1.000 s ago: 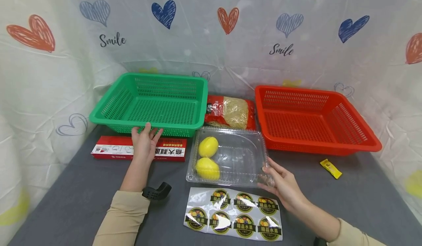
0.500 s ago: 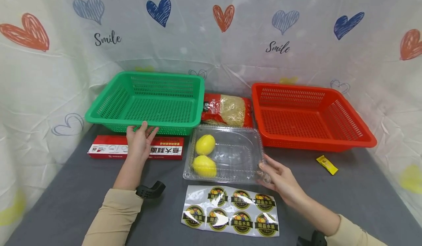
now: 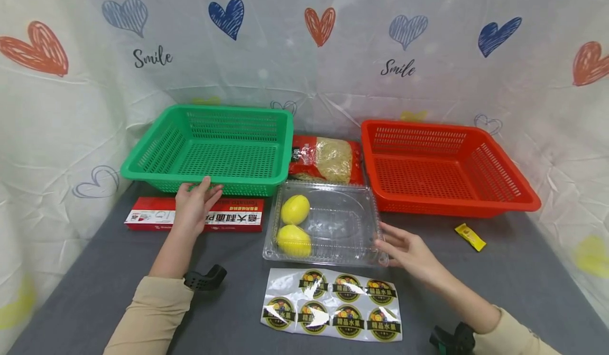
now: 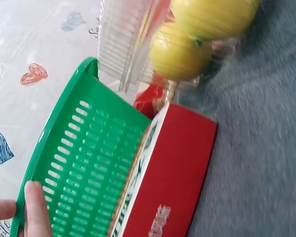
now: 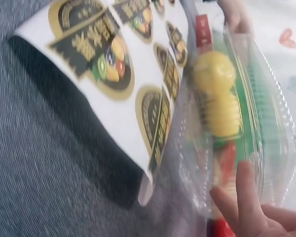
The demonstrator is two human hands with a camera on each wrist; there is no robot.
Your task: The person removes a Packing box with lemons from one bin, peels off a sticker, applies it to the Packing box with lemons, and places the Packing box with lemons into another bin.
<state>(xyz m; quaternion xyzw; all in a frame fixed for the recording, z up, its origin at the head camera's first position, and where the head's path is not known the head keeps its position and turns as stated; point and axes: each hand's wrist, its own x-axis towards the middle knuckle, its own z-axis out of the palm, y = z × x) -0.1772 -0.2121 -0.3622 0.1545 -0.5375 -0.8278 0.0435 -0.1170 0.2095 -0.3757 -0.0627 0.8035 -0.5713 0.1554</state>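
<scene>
My left hand is at the front rim of the green basket, its thumb and a finger on either side of the rim in the left wrist view. A red and white pasta box lies below that hand. Two yellow lemons sit at the left inside a clear plastic clamshell container in the middle. My right hand is by the container's lower right edge with spread fingers, holding nothing. A sheet of round fruit stickers lies in front of the container.
A red basket stands at the back right. Between the baskets lies a red and clear bag of pale dry food. A small yellow packet is at the right on the grey tabletop. A patterned curtain hangs behind.
The whole head view has shifted slightly. My left hand has slid a little left along the green basket's rim. My right hand's fingers have loosened from the container's edge.
</scene>
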